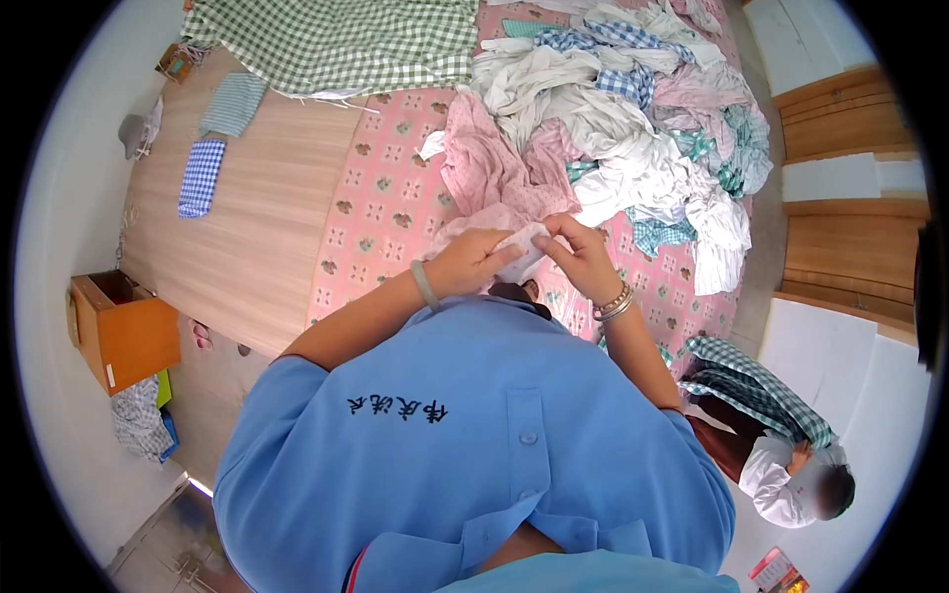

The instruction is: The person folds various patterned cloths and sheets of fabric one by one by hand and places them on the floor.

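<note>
My left hand [473, 259], with a pale bangle at its wrist, pinches a whitish-pink edge of the pink patterned fabric [494, 163]. From the other side, my right hand [583, 262], wearing metal bracelets, closes thumb and fingers on the same edge. The held part is close to my body. Beyond it the rest of the fabric spreads crumpled over a pink patterned bed cover [386, 178]. It meets a large heap of rumpled white, pink, blue-checked and green laundry [633, 128].
A green checked cloth [346, 44] lies spread at the far left. Folded blue-checked fabric [201, 178] and green fabric [233, 105] rest on the wooden board [287, 148]. An orange-brown cabinet [138, 341] stands left. At lower right, another person [781, 484] handles green checked bedding [766, 385].
</note>
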The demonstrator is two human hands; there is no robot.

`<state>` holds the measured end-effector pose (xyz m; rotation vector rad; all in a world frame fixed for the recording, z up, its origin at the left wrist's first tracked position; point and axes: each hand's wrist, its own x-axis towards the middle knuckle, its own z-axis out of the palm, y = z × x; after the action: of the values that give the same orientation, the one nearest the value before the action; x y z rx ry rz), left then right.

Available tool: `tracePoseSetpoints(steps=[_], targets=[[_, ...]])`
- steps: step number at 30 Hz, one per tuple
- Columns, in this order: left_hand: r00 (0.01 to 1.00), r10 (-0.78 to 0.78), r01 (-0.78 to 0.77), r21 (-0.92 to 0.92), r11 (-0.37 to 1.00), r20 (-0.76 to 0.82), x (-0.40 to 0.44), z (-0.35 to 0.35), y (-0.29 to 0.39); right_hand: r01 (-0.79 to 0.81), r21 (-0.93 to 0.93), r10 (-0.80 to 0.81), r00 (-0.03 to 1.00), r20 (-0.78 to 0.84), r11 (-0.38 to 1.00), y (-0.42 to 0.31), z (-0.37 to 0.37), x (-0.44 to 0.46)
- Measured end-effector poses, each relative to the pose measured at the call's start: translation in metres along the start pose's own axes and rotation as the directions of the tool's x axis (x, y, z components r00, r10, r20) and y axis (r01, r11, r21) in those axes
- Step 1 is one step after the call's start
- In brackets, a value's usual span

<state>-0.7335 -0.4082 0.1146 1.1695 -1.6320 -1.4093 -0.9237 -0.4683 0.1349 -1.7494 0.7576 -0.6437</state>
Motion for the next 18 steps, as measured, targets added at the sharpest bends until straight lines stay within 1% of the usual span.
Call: tracePoseSetpoints(steps=[1, 2, 3, 4, 5, 6, 7, 8, 9, 11, 12, 13, 14, 15, 16, 17, 18], targets=[[1.0, -0.005, 0.004, -0.027, 1.0, -0.02, -0.001, 0.001, 0.0, -0.076, 0.034, 0.076, 0.997, 0.011, 0.997, 0.0, 0.001, -0.002], [1.0, -0.006, 0.006, -0.03, 1.0, -0.019, -0.001, 0.0, 0.004, -0.079, 0.034, 0.079, 0.997, 0.011, 0.996, 0.001, 0.002, -0.003], [0.981, 0.134, -0.126, 0.064, 0.99, -0.142, 0.0, -0.002, 0.009, -0.096, 0.075, 0.098, 0.995, -0.025, 0.992, 0.002, 0.004, -0.003], [0.928, 0.278, -0.241, 0.172, 0.955, -0.248, 0.001, -0.003, 0.011, -0.113, 0.117, 0.121, 0.991, -0.062, 0.987, 0.002, 0.006, -0.003], [0.92, 0.296, -0.233, 0.249, 0.94, -0.258, 0.001, -0.002, 0.005, -0.117, 0.117, 0.125, 0.99, -0.061, 0.986, -0.002, 0.008, -0.002], [0.92, 0.294, -0.232, 0.245, 0.941, -0.258, -0.001, -0.002, -0.005, -0.04, 0.041, 0.043, 0.997, -0.062, 0.998, -0.01, 0.01, 0.001], [0.942, 0.255, -0.21, 0.207, 0.955, -0.22, -0.005, -0.003, -0.017, 0.039, -0.035, -0.041, 0.998, -0.056, 0.999, -0.016, 0.012, 0.004], [0.96, 0.217, -0.187, 0.17, 0.968, -0.18, -0.007, -0.006, -0.016, 0.036, -0.038, -0.038, 0.998, -0.055, 0.999, -0.018, 0.013, 0.006], [0.959, 0.217, -0.188, 0.166, 0.968, -0.18, -0.011, -0.006, -0.015, 0.059, -0.031, -0.06, 0.998, -0.033, 0.998, -0.02, 0.015, 0.007], [0.964, 0.136, -0.149, -0.042, 0.988, -0.228, -0.019, -0.007, -0.006, 0.079, -0.025, -0.08, 0.997, -0.008, 0.997, -0.019, 0.015, 0.009], [0.964, 0.137, -0.151, -0.045, 0.987, -0.23, -0.022, -0.009, -0.004, 0.127, -0.09, -0.118, 0.988, 0.098, 0.988, -0.014, 0.014, 0.01], [0.972, 0.134, -0.137, -0.004, 0.991, -0.191, -0.025, -0.011, -0.003, 0.18, -0.15, -0.147, 0.967, 0.207, 0.972, -0.011, 0.014, 0.011], [0.979, 0.131, -0.126, 0.039, 0.991, -0.154, -0.026, -0.013, -0.003, 0.181, -0.153, -0.146, 0.966, 0.211, 0.971, -0.01, 0.016, 0.012], [0.978, 0.134, -0.13, 0.037, 0.991, -0.16, -0.028, -0.013, -0.004, 0.234, -0.148, -0.207, 0.962, 0.178, 0.961, -0.009, 0.019, 0.014], [0.967, 0.185, -0.179, 0.049, 0.983, -0.174, -0.03, -0.013, -0.007, 0.285, -0.144, -0.265, 0.953, 0.144, 0.948, -0.009, 0.023, 0.014], [0.954, 0.235, -0.227, 0.061, 0.972, -0.186, -0.031, -0.013, -0.011, 0.285, -0.145, -0.264, 0.953, 0.148, 0.947, -0.014, 0.025, 0.014], [0.953, 0.236, -0.229, 0.06, 0.972, -0.188, -0.033, -0.014, -0.02, 0.175, -0.154, -0.147, 0.974, 0.173, 0.973, -0.024, 0.026, 0.016]])
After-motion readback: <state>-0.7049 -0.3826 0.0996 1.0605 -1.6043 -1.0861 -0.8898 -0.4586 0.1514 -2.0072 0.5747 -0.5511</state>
